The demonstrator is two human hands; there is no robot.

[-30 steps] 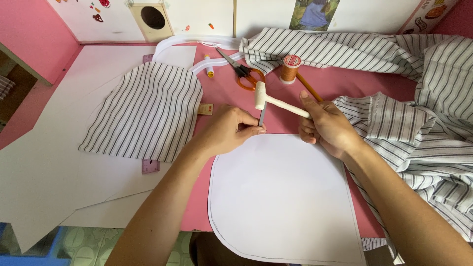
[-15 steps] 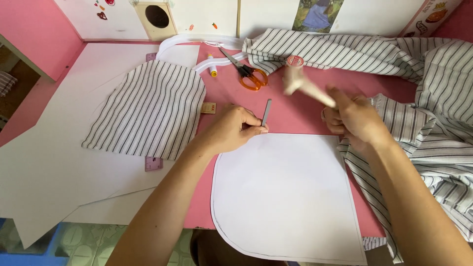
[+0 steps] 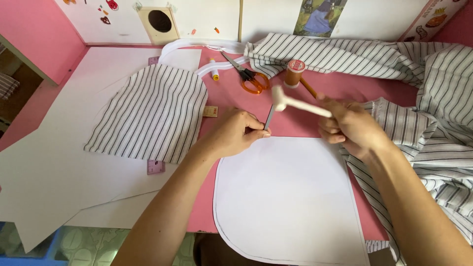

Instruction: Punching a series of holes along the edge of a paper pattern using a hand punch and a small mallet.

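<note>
Two hands work at mid-frame on the pink surface point(image 3: 305, 118). Left hand point(image 3: 235, 134) pinches a thin metal punch point(image 3: 269, 117) upright at the white pattern's point(image 3: 286, 197) top edge; slim and stiff, it seems best gripped low. Right hand point(image 3: 352, 129), fingers clamped on the handle, raises a light white mallet point(image 3: 295, 103), tilted.

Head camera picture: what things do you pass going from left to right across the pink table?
Striped cloth piece → left hand → thin metal punch → small white hammer → right hand → big striped cloth.
</note>
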